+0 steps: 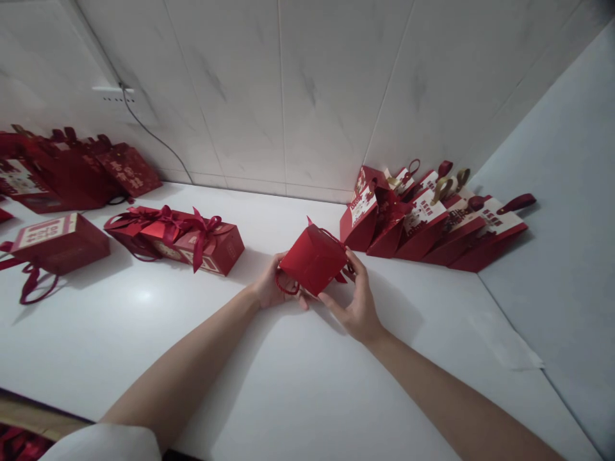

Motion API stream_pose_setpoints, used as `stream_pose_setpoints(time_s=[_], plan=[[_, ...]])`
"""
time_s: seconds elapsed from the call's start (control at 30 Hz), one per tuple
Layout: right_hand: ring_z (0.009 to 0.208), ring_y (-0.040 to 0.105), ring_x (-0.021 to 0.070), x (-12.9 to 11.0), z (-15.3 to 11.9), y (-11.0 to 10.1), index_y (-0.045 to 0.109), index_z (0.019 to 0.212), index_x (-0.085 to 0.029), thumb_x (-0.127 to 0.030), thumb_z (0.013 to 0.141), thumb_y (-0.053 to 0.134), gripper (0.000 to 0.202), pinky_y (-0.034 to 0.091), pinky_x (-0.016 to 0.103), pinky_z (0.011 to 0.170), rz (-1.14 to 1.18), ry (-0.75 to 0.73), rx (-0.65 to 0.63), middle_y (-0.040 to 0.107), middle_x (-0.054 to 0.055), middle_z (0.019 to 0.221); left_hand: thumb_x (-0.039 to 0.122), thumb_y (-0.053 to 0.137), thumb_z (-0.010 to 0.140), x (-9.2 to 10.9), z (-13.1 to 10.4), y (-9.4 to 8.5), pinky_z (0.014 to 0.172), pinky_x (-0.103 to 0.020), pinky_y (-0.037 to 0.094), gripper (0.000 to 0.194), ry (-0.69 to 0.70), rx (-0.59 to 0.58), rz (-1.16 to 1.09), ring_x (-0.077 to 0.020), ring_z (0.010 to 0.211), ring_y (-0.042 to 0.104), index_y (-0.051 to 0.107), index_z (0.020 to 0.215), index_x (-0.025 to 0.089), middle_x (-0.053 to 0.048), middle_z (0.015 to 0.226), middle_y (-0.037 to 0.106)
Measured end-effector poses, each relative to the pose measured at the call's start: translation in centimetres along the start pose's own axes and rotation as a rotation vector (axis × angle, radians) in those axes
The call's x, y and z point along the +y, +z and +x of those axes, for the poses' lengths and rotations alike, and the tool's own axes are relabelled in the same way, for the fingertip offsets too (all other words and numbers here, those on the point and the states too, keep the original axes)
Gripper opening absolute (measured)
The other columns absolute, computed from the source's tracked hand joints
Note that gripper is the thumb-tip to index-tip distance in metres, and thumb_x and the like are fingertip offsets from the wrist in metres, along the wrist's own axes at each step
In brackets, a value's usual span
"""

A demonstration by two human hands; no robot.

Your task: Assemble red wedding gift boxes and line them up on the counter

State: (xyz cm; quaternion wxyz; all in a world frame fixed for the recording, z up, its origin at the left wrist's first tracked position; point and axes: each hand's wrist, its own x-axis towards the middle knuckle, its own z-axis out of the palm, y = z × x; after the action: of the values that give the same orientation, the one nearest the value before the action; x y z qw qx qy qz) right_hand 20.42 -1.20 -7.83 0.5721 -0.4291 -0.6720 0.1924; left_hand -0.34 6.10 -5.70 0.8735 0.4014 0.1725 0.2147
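A small red gift box (313,261) is held between my two hands over the middle of the white table, with a plain folded face turned towards me. My left hand (275,285) grips it from the left, its fingers partly hidden behind the box. A twisted red cord handle (287,291) loops out beside those fingers. On the other side, my right hand (358,304) closes on the box with the thumb at its lower edge and the fingers along its right side. Bits of red ribbon show behind the box.
Red gift boxes with ribbon bows (192,240) lie to the left, near another red box (62,243). Several red gift bags (62,169) stand farther left. A row of red and white boxes (427,221) lines the right back. The white table (307,390) meets a tiled wall.
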Motion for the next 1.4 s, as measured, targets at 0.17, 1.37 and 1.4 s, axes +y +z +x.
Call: stream_pose_setpoints(time_s=[0.17, 1.37, 1.4], plan=[[0.141, 0.038, 0.0307, -0.09, -0.02, 0.04, 0.024, 0.150, -0.027, -0.035, 0.081, 0.072, 0.084, 0.042, 0.055, 0.110, 0.018, 0.017, 0.011, 0.032, 0.015, 0.154, 0.061, 0.035, 0.087, 0.08, 0.06, -0.04, 0.077, -0.041, 0.052, 0.063, 0.000, 0.008, 0.013, -0.0304, 0.071, 0.071, 0.070, 0.098, 0.009, -0.017, 0.088, 0.074], [0.138, 0.042, 0.0288, 0.27, 0.11, -0.35, 0.031, 0.147, -0.028, -0.029, 0.090, 0.062, 0.065, 0.042, 0.055, 0.111, 0.091, 0.060, 0.006, 0.035, 0.013, 0.153, 0.064, 0.036, 0.087, 0.13, 0.22, -0.17, 0.087, -0.040, 0.048, 0.071, -0.006, -0.037, 0.043, -0.0310, 0.082, 0.071, 0.065, 0.113, 0.004, -0.021, 0.096, 0.073], [0.138, 0.042, 0.0286, 0.26, 0.11, -0.33, 0.031, 0.146, -0.029, -0.029, 0.090, 0.062, 0.064, 0.042, 0.054, 0.111, 0.101, 0.069, 0.005, 0.035, 0.012, 0.154, 0.065, 0.036, 0.087, 0.12, 0.23, -0.18, 0.089, -0.041, 0.048, 0.073, -0.008, -0.036, 0.042, -0.0314, 0.082, 0.071, 0.065, 0.113, 0.004, -0.022, 0.097, 0.073]])
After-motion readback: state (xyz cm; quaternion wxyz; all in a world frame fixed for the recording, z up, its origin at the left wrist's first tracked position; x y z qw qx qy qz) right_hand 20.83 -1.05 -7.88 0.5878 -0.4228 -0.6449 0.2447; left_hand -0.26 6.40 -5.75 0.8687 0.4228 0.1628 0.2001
